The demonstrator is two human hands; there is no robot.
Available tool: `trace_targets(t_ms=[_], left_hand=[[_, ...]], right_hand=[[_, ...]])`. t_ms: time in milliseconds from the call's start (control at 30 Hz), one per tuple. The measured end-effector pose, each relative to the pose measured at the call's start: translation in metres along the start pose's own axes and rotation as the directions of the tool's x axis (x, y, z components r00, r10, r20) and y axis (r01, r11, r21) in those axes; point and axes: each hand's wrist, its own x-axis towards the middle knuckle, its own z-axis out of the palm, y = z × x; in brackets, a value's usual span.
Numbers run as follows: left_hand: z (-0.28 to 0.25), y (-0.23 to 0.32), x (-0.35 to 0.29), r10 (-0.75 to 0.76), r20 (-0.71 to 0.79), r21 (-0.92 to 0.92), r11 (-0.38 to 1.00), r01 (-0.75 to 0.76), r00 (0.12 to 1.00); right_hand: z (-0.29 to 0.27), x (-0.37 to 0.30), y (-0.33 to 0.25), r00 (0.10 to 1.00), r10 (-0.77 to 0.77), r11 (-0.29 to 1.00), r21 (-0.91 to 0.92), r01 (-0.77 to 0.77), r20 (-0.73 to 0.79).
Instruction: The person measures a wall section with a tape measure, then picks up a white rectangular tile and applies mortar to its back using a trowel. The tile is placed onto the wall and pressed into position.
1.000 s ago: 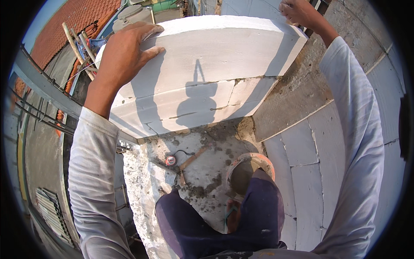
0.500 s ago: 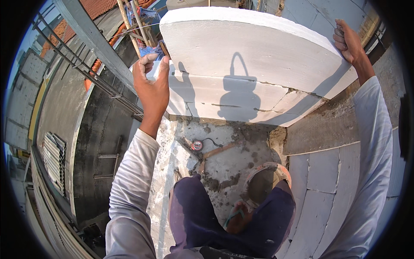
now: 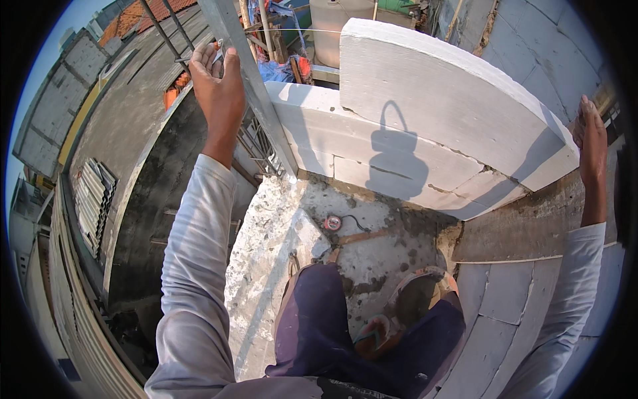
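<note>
My left hand (image 3: 219, 90) is raised beside a grey metal post (image 3: 247, 83). Its fingers are curled around something small with an orange and a whitish bit, too small to name. At the far right, my right hand (image 3: 591, 136) is upright with fingers extended, close against the right end of a large white block (image 3: 445, 100); whether it presses on it cannot be told. This block rests on a low wall of white blocks (image 3: 312, 123), covering its right part. The wall's top left, near the post, is uncovered. My shadow falls across the blocks.
A tape measure (image 3: 332, 223) and a wooden-handled tool (image 3: 362, 237) lie on the rough concrete floor. A round bucket (image 3: 419, 296) stands by my right knee. Steel rods (image 3: 161, 23) rise at the upper left. A thin string (image 3: 312, 30) runs behind, level with the block's top.
My left hand has moved up and left from the block's left end to the post. My right hand has shifted lower on the block's right end. The view has turned left.
</note>
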Motion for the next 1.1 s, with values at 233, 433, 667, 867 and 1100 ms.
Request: trace_targets(t_ms=[233,433,667,867,1100], left_hand=[[-0.002,-0.029,0.025,-0.074,0.223,-0.219,0.968,0.124,0.972],[0.002,-0.044,0.022,0.032,0.187,-0.052,0.998,-0.023,0.982],[0.001,-0.042,0.017,0.088,0.079,0.358,0.927,-0.111,0.993],[0.005,-0.036,0.016,0.078,0.12,0.419,0.9,-0.121,0.99],[-0.006,-0.027,0.009,0.13,0.161,0.373,0.91,-0.182,0.978]], right_hand=[[0.008,-0.157,-0.016,0.946,0.156,0.983,-0.134,-0.122,0.284],[0.011,-0.261,0.002,0.836,0.409,0.91,-0.096,-0.403,0.365],[0.032,-0.322,0.002,0.733,0.549,0.814,-0.057,-0.578,0.401],[0.029,-0.331,0.017,0.753,0.533,0.845,-0.193,-0.499,0.385],[0.024,-0.211,-0.012,0.983,0.107,0.917,-0.396,-0.04,0.149]])
